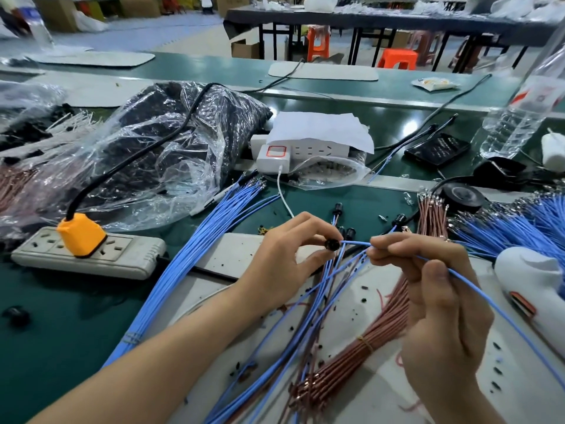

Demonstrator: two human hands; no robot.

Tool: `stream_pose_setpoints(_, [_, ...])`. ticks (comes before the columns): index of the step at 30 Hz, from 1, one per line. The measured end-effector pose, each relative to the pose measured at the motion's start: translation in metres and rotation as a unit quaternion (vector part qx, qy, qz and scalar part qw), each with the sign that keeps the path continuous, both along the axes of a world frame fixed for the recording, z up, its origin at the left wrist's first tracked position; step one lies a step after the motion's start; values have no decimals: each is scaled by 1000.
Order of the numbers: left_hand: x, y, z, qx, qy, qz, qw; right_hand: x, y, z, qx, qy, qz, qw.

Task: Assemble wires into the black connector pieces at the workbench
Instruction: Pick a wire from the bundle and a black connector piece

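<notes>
Near centre: my left hand (293, 252) pinches a black connector piece (332, 244) above the grey mat (244, 258). My right hand (434, 289) grips one blue wire (356, 242), its end meeting that piece. Left: blue wire bundle (195, 255). Near right: tied brown wire bundle (376, 335).

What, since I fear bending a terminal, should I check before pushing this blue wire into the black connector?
1. Grip on the black connector: ok, the left hand holds it between thumb and fingers.
2. Grip on the blue wire: ok, the right hand pinches it close to its tip.
3. Tip lined up with a cavity: cannot tell, too small.
4. Terminal straight: cannot tell.
5. Wire's tail running free past the right hand: ok.
6. Space under the hands uncluttered: not ok, loose blue strands and brown wires cross there.
</notes>
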State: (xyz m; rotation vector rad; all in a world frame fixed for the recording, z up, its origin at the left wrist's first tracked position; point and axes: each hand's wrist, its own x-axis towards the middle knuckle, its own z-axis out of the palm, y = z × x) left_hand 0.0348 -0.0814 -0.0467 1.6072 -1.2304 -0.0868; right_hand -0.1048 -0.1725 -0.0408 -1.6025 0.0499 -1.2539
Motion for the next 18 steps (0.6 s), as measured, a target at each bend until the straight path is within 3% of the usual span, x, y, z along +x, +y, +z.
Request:
stream_pose_setpoints(12, [-2,1,0,9,-55,-8,998,1,-1,-4,-49,47,-8,998])
stream_pose_setpoints(18, [-2,2,-2,4,-85,-30,996,4,-1,-8,-16,103,33,994])
